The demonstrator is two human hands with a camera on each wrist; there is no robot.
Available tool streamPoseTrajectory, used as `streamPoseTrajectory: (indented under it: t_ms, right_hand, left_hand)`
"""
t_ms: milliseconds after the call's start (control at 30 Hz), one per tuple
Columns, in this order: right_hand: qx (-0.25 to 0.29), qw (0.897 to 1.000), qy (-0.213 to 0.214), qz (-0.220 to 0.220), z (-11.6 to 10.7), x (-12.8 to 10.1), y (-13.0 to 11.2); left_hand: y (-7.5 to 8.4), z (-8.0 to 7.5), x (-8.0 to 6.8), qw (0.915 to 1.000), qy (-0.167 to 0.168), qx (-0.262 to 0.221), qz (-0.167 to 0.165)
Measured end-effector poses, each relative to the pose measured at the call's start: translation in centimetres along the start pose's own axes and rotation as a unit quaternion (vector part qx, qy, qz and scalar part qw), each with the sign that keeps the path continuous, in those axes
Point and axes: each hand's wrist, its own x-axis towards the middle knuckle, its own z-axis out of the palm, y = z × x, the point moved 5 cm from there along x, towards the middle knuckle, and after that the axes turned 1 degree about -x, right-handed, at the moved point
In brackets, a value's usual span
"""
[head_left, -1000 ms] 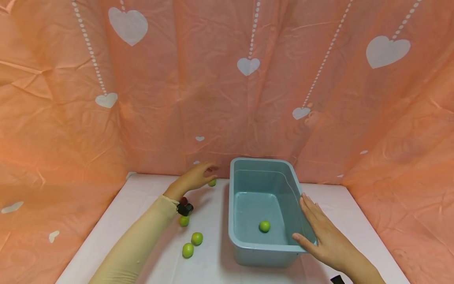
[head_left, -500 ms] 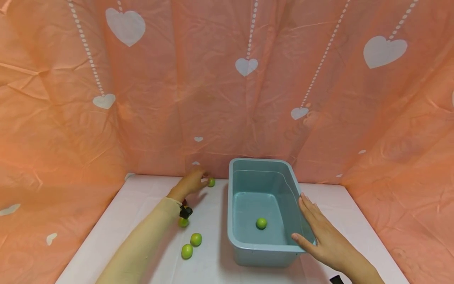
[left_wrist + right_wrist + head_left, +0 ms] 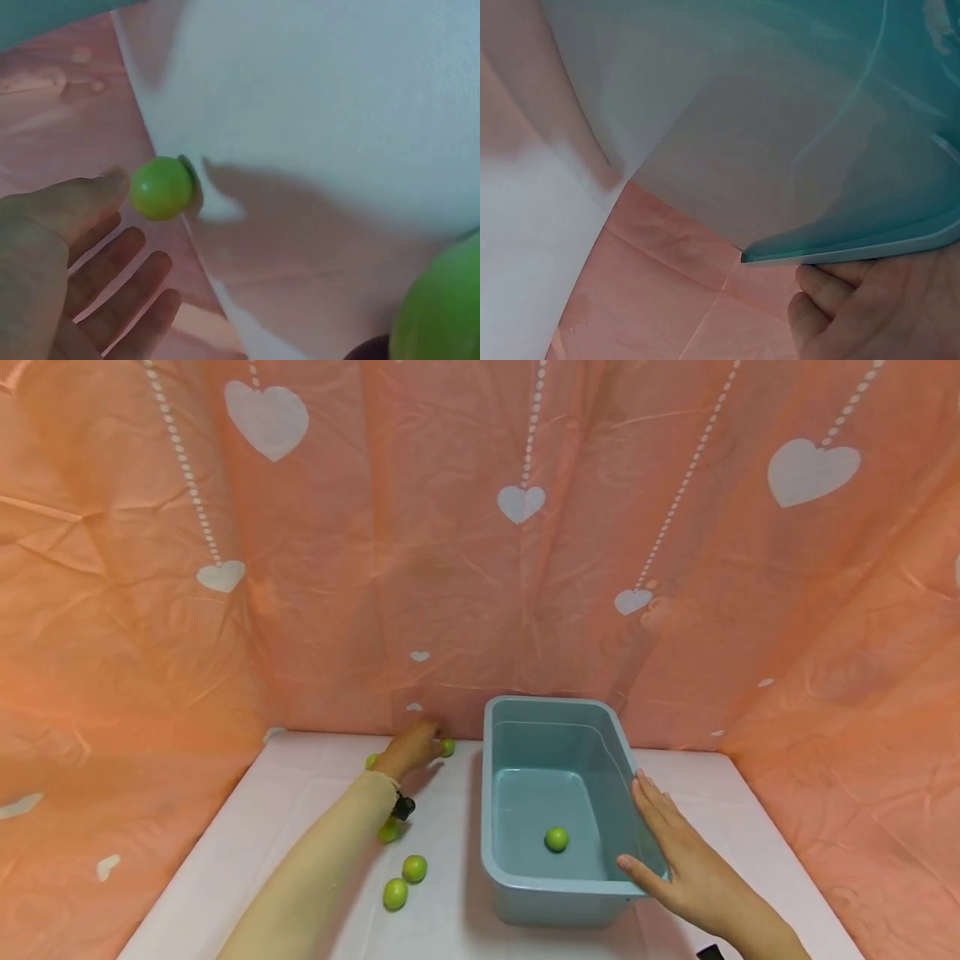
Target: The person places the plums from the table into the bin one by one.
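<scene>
A small green ball [image 3: 447, 747] lies on the white table [image 3: 300, 793] by the back curtain, just left of a blue plastic bin [image 3: 557, 893]. My left hand [image 3: 420, 743] reaches to that ball. In the left wrist view the thumb [image 3: 101, 191] touches the ball [image 3: 161, 187] while the other fingers [image 3: 124, 289] stay spread and straight. One green ball [image 3: 557, 838] sits inside the bin. My right hand [image 3: 663, 839] lies flat against the bin's right wall, thumb at the front corner; the right wrist view shows fingers [image 3: 840, 304] under the bin rim [image 3: 855, 251].
Three more green balls [image 3: 388, 832] [image 3: 414, 867] [image 3: 395, 893] lie left of the bin beside my left forearm, and another ball [image 3: 371, 761] shows behind the left wrist. An orange curtain with white hearts [image 3: 517, 502] closes off the back and both sides.
My left hand has drawn back a little and dropped to the table beside the rear ball. A ball behind the wrist has come into sight. The right hand has stayed put.
</scene>
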Motion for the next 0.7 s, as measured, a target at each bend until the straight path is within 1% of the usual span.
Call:
streamPoseTrajectory:
  t_ms: [133, 200, 267, 333, 367, 433, 500, 567, 700]
  right_hand:
    - [0.003, 1.0, 0.005, -0.006, 0.0, 0.0, -0.1]
    - [0.004, 1.0, 0.006, -0.008, 0.0, 0.0, -0.1]
    - [0.006, 1.0, 0.005, -0.004, 0.0, 0.0, -0.1]
    - [0.007, 1.0, 0.003, -0.002, -0.1, 0.0, -0.2]
    - [0.008, 1.0, 0.002, 0.0, -0.1, 0.0, -0.1]
    - [0.009, 1.0, 0.0, 0.005, -0.1, 0.0, -0.1]
    - [0.008, 1.0, -0.001, 0.006, -0.2, 0.1, -0.1]
    - [0.01, 1.0, -0.003, 0.008, -0.1, 0.1, -0.1]
    - [0.016, 1.0, -0.004, 0.013, 0.0, 0.0, 0.0]
  left_hand:
    - [-0.4, 0.4, 0.0, 0.9998, -0.008, -0.006, -0.015]
    - [-1.6, 1.2, 0.5, 1.0, 0.003, 0.007, 0.003]
    - [-1.6, 1.3, 0.6, 0.9997, 0.009, 0.02, 0.015]
    - [-2.1, 1.7, 1.0, 0.9984, 0.029, 0.038, 0.03]
    - [-2.2, 1.7, 1.1, 0.9983, 0.032, 0.039, 0.029]
    - [-1.5, 1.4, 0.8, 0.9993, 0.024, 0.026, 0.009]
    - [-1.7, 1.6, 0.9, 0.9996, 0.021, 0.015, -0.007]
    - [-1.4, 1.7, 0.7, 0.9994, 0.011, 0.005, -0.032]
    - [-1.4, 2.1, 0.6, 0.9984, 0.008, 0.007, -0.055]
